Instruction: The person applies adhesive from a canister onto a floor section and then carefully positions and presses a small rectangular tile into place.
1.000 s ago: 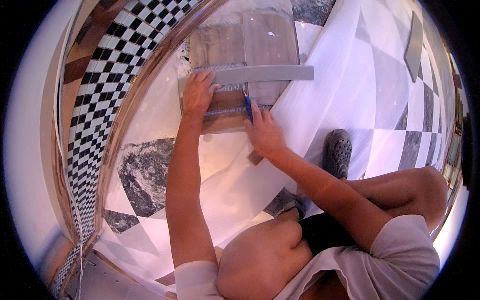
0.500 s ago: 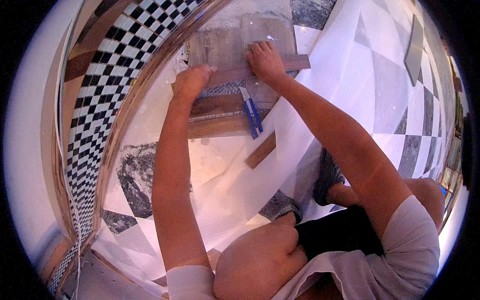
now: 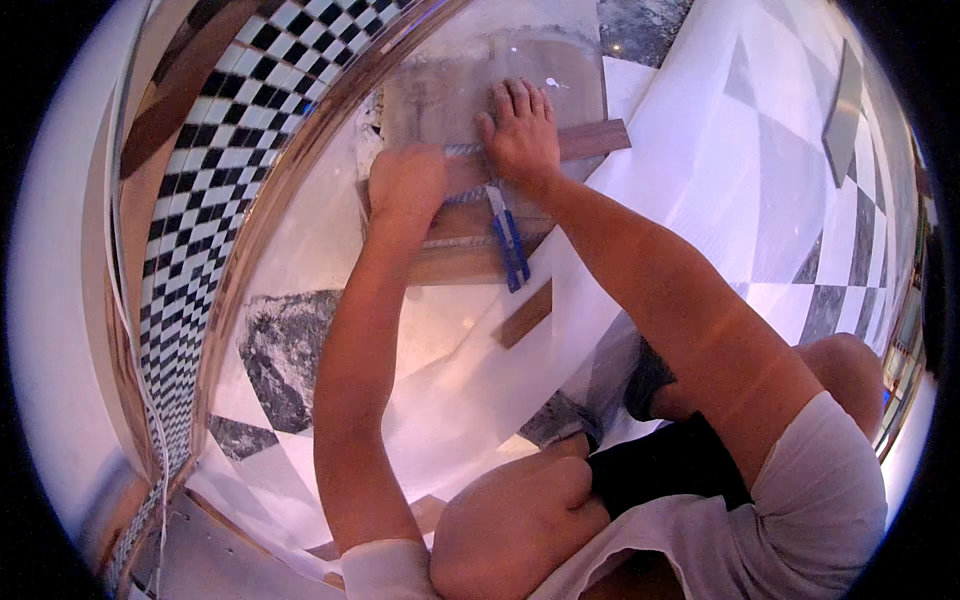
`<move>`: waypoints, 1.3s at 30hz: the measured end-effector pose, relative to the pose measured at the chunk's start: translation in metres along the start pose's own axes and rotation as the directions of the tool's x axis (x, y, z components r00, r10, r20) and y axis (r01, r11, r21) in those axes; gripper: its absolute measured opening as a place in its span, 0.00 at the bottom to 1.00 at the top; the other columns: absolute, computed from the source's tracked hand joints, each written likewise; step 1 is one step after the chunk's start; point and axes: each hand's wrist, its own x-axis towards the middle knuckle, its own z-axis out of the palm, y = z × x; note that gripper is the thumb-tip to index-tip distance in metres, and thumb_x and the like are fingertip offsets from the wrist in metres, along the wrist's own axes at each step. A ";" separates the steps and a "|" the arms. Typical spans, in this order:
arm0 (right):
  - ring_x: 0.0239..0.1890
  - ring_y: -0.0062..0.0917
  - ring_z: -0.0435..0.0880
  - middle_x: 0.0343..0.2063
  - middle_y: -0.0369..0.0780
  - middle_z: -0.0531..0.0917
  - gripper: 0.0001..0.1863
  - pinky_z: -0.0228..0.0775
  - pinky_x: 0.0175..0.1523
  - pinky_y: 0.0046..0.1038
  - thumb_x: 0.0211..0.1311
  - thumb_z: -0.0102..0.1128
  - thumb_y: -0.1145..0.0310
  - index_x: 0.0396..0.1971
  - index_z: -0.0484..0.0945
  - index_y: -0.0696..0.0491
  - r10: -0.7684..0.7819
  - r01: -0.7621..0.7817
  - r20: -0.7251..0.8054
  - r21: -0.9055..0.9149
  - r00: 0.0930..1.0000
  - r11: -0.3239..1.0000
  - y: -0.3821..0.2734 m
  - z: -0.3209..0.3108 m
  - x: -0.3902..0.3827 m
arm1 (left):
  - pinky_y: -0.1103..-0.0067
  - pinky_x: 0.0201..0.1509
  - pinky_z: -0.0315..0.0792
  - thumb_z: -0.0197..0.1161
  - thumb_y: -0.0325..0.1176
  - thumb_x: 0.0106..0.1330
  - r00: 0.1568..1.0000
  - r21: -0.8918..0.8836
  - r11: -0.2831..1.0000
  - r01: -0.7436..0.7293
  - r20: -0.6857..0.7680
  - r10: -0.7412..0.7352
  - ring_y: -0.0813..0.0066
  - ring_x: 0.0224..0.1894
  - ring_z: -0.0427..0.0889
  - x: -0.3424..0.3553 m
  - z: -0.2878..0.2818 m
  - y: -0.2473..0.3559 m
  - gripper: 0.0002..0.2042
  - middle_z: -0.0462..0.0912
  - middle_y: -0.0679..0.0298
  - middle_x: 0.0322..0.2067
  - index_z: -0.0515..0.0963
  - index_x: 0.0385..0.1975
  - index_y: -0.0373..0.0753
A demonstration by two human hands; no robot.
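A narrow brown wood-look strip (image 3: 595,138) lies across larger brown boards on the floor. My right hand (image 3: 522,130) lies flat over its middle, fingers stretched out and slightly spread. At the strip's left end my left hand (image 3: 408,182) is closed in a fist, slightly blurred. The back of that hand hides its fingertips and whatever they may hold. Just below the strip, between my hands, rests a utility knife (image 3: 510,245) with a blue handle, its metal end toward the strip. A short brown offcut (image 3: 525,314) lies nearer me.
White sheeting (image 3: 690,190) covers the black-and-white floor on the right. A black-and-white mosaic band (image 3: 210,170) with a wooden edge runs along the left, beside a white cable (image 3: 120,290). A thin grey panel (image 3: 843,115) stands at the far right.
My left hand has moved right and slightly nearer, closing into a fist. My right hand has flattened with its fingers spread; before, they were curled over the strip's far edge.
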 end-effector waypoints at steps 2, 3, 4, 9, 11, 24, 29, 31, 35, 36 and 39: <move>0.74 0.44 0.62 0.67 0.48 0.70 0.30 0.46 0.79 0.49 0.72 0.52 0.51 0.66 0.70 0.55 -0.004 0.005 -0.015 0.057 1.000 0.998 0.000 -0.004 0.006 | 0.60 0.50 0.80 0.57 0.46 0.71 0.998 -0.034 0.999 0.023 -0.049 -0.025 0.53 0.44 0.89 -0.002 -0.006 0.002 0.19 0.89 0.50 0.39 0.89 0.37 0.38; 0.74 0.44 0.62 0.67 0.48 0.70 0.30 0.46 0.79 0.49 0.72 0.52 0.51 0.66 0.70 0.56 -0.019 0.020 -0.018 0.065 1.000 0.998 -0.002 -0.004 0.009 | 0.62 0.49 0.81 0.58 0.44 0.71 0.997 -0.050 0.998 0.034 -0.073 -0.038 0.54 0.44 0.89 -0.004 -0.009 0.002 0.18 0.89 0.51 0.39 0.88 0.36 0.37; 0.73 0.45 0.62 0.67 0.48 0.70 0.30 0.46 0.79 0.50 0.72 0.52 0.51 0.65 0.71 0.56 -0.025 0.026 -0.016 0.069 1.000 0.997 -0.002 -0.004 0.007 | 0.62 0.48 0.81 0.58 0.43 0.70 0.995 -0.077 0.995 0.069 -0.064 -0.074 0.54 0.43 0.89 -0.008 -0.009 0.004 0.17 0.89 0.51 0.38 0.89 0.35 0.38; 0.72 0.47 0.63 0.65 0.49 0.72 0.30 0.47 0.78 0.50 0.72 0.53 0.50 0.63 0.73 0.57 -0.044 0.047 -0.049 0.062 0.998 0.997 -0.007 -0.003 0.009 | 0.61 0.46 0.81 0.60 0.52 0.70 0.971 -0.133 0.983 0.130 -0.183 -0.153 0.51 0.41 0.90 -0.024 0.008 0.008 0.22 0.89 0.47 0.35 0.89 0.33 0.38; 0.72 0.47 0.64 0.65 0.49 0.73 0.29 0.48 0.78 0.50 0.72 0.53 0.50 0.62 0.74 0.57 -0.066 0.071 -0.074 0.068 0.995 0.995 0.001 -0.003 0.007 | 0.61 0.47 0.81 0.60 0.53 0.70 0.982 -0.062 0.988 0.138 -0.124 -0.145 0.52 0.42 0.90 -0.017 -0.003 0.021 0.22 0.89 0.48 0.36 0.88 0.34 0.38; 0.43 0.49 0.87 0.40 0.51 0.87 0.29 0.79 0.50 0.49 0.69 0.58 0.40 0.50 0.82 0.53 -0.609 0.550 0.464 0.273 0.643 0.789 0.031 -0.116 0.066 | 0.61 0.36 0.80 0.63 0.54 0.69 0.793 -0.130 0.946 0.296 -0.518 -0.320 0.54 0.34 0.89 -0.091 -0.020 0.020 0.20 0.87 0.56 0.30 0.81 0.30 0.41; 0.43 0.51 0.86 0.36 0.52 0.88 0.24 0.77 0.49 0.49 0.69 0.60 0.46 0.43 0.86 0.54 -0.390 0.444 0.602 0.065 0.697 0.894 -0.018 -0.143 0.081 | 0.62 0.35 0.80 0.61 0.48 0.72 0.700 -0.263 0.848 0.460 -0.480 -0.528 0.54 0.33 0.88 -0.094 -0.019 0.025 0.17 0.86 0.55 0.28 0.79 0.32 0.40; 0.42 0.51 0.86 0.34 0.53 0.87 0.23 0.78 0.47 0.49 0.69 0.60 0.47 0.42 0.86 0.54 -0.357 0.389 0.562 0.068 0.746 0.919 -0.025 -0.136 0.072 | 0.61 0.36 0.80 0.60 0.45 0.73 0.692 -0.342 0.809 0.479 -0.420 -0.587 0.52 0.33 0.88 -0.088 -0.018 0.027 0.15 0.87 0.55 0.30 0.79 0.34 0.39; 0.42 0.47 0.87 0.36 0.53 0.88 0.23 0.79 0.47 0.46 0.70 0.60 0.50 0.48 0.85 0.56 -0.390 0.256 0.503 0.316 0.771 0.914 -0.033 -0.118 0.056 | 0.56 0.36 0.78 0.59 0.44 0.74 0.664 -0.548 0.744 0.382 -0.398 -0.633 0.47 0.32 0.87 -0.090 0.004 0.015 0.15 0.85 0.50 0.27 0.78 0.33 0.38; 0.42 0.45 0.88 0.37 0.52 0.88 0.24 0.79 0.47 0.44 0.71 0.60 0.50 0.50 0.85 0.57 -0.398 0.214 0.501 0.384 0.769 0.898 -0.035 -0.117 0.053 | 0.55 0.36 0.77 0.60 0.44 0.75 0.650 -0.604 0.721 0.339 -0.404 -0.644 0.46 0.31 0.86 -0.092 0.010 0.013 0.15 0.84 0.48 0.25 0.78 0.32 0.37; 0.42 0.33 0.86 0.42 0.45 0.88 0.28 0.78 0.51 0.37 0.72 0.60 0.49 0.55 0.82 0.60 -0.297 -0.510 0.743 0.641 0.599 0.574 -0.066 -0.124 0.026 | 0.64 0.42 0.79 0.57 0.42 0.77 0.734 -0.771 0.598 0.219 -0.273 -0.622 0.55 0.38 0.87 -0.106 0.035 0.004 0.13 0.86 0.51 0.35 0.78 0.38 0.38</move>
